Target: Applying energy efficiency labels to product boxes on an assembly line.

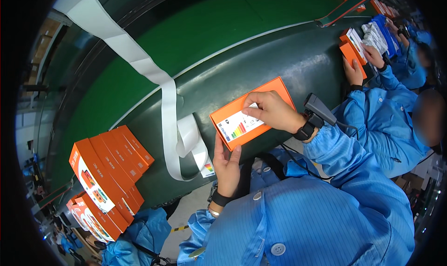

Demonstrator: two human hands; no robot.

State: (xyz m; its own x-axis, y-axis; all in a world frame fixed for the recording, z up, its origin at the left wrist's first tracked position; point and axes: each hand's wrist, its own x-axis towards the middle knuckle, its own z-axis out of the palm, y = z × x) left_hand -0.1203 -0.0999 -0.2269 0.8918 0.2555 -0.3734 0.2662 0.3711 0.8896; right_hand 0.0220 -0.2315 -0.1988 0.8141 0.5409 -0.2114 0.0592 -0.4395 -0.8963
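Note:
An orange flat box lies on the dark green table ledge in front of me. A white label with coloured bars sits on its near end. My right hand rests on the box, fingertips pressing the label down. My left hand is at the box's near left edge, fingers apart, touching its side. A white strip of label backing runs from the upper left down to the table and loops beside my left hand.
Stacks of orange boxes stand at the left. A green conveyor belt runs behind the ledge. At the right a co-worker in blue handles orange boxes. A black scanner device sits at my right wrist.

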